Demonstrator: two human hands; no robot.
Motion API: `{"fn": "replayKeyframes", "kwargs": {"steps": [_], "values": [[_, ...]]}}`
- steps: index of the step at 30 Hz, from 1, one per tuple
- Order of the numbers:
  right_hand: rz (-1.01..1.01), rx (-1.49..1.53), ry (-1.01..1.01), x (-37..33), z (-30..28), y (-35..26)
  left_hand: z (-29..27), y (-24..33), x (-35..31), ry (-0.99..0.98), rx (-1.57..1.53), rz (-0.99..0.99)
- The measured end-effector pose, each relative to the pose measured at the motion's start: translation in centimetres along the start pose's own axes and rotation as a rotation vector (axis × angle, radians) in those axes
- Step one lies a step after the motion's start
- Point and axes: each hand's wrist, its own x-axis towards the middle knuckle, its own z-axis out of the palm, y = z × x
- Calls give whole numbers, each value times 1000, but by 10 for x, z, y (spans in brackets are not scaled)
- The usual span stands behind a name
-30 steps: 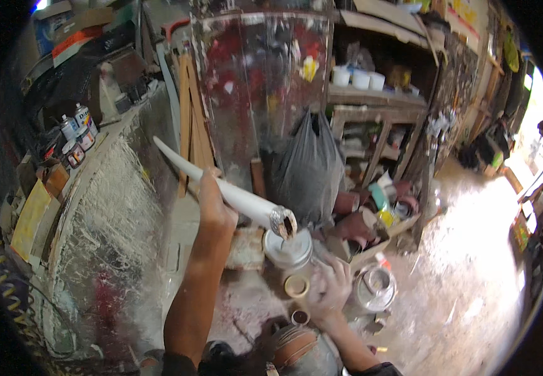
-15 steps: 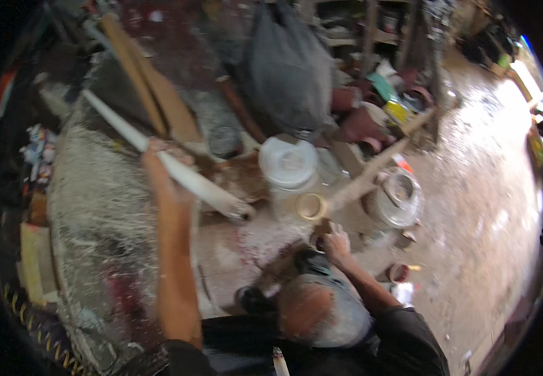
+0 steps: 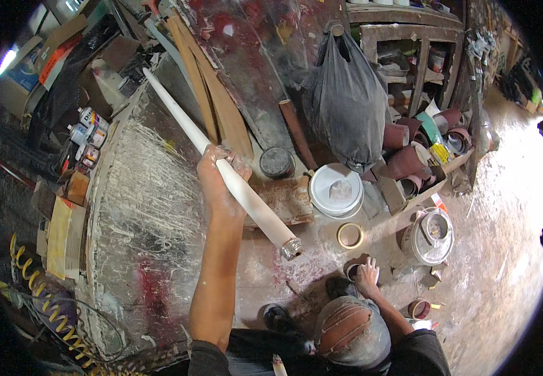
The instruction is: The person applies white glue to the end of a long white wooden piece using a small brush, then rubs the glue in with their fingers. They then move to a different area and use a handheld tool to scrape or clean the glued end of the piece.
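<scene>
A dusty workshop floor spreads across the right side, washed pale by strong light near the far edge. A broad slab, streaked and crusted with white, takes up much of the left side. Behind, a paint-stained panel stands at the back, with wooden planks leaning near it and a dark plastic bag hanging to their right. Below the bag sits a box full of reddish rolls.

The long white pole slants across the middle, held up in the air; its thin end points away over the slab, and its thick end (ragged and greyish at the tip) comes down toward the right. The person's left hand is wrapped around it near the middle, fingers curled firmly about it.

A white-lidded bucket stands beyond the thick end, with a second bucket farther right. The right hand is low, near the knee, its fingers bent at a small dark cup; whether they grip it cannot be told. Just beyond lies a yellowish ring.
</scene>
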Motion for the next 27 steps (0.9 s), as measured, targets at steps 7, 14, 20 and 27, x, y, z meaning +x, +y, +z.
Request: {"fn": "replayKeyframes", "kwargs": {"steps": [7,14,20,27], "values": [[18,-66,-5,7,9,-9,10,5,-9,-98,-124,44],[-126,476,287,-26,-115,-27,6,9,-8,-92,6,74],[-583,1196,866,-69,-333,-65,12,-1,-12,-40,57,43],[-901,1159,1316,-84,-419,-105,20,-14,-20,-34,-83,5]]}}
